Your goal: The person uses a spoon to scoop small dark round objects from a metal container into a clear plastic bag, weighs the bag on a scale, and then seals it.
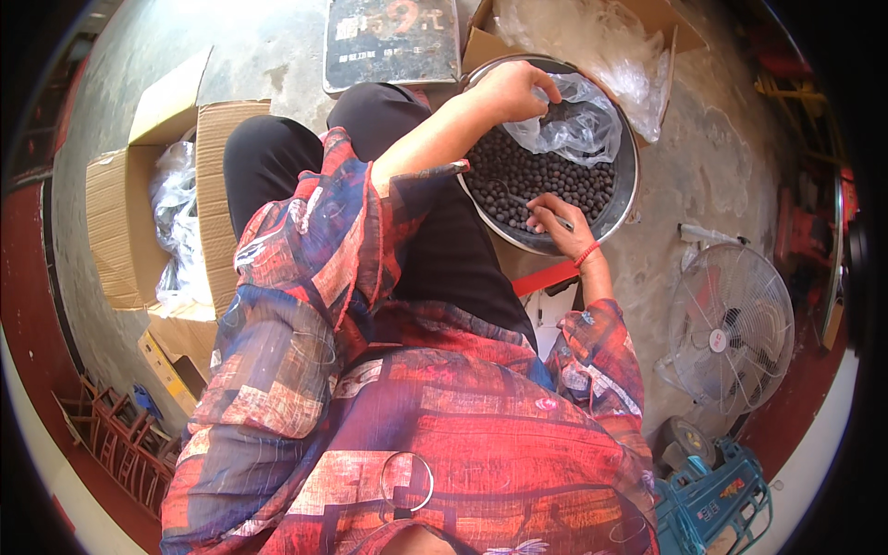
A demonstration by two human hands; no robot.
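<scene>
In front of me stands a round metal-rimmed tub [628, 201] with many small dark round balls [576, 182] in it. A clear plastic bag [590, 139] lies over the far side of the balls, its mouth spread and some dark contents showing through. My left hand [517, 91] reaches over the tub and grips the bag's near-left edge; its thumb is partly hidden. Low over the balls, my right hand [563, 225] holds a thin metal spoon [517, 199] by the handle, its head down among the balls.
Beyond the tub is a cardboard box [479, 52] of clear plastic bags [590, 41]. Another open carton [111, 222] with bags stands left. A dark printed case [392, 48] lies ahead. At right are a fan [732, 329] and a teal machine [714, 496].
</scene>
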